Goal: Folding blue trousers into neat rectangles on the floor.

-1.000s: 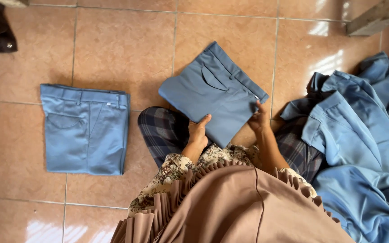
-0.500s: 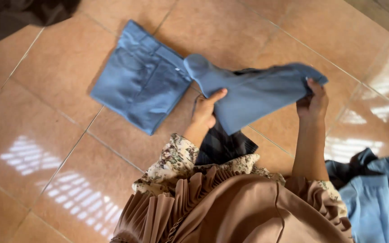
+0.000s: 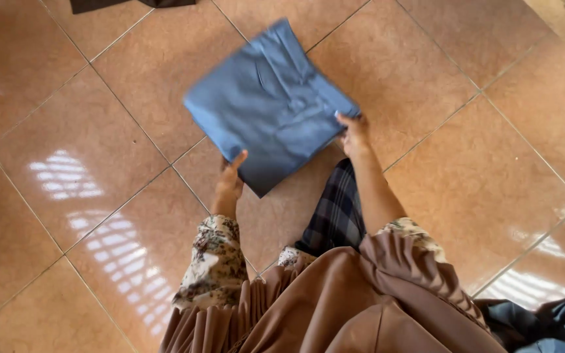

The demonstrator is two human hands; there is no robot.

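Note:
A folded pair of blue trousers lies in front of me over the tan tiled floor, blurred by motion. My left hand grips its near left edge, thumb up against the cloth. My right hand holds the right corner. Whether another folded pair lies underneath is hidden by the top one.
A dark garment pokes in at the top edge. More blue cloth is heaped at the bottom right. My brown pleated headscarf, flowered sleeves and a plaid skirt fill the lower middle.
The view swung left. Both hands carried the folded blue trousers from my lap over to where the other folded pair lay, which is now out of sight beneath them.

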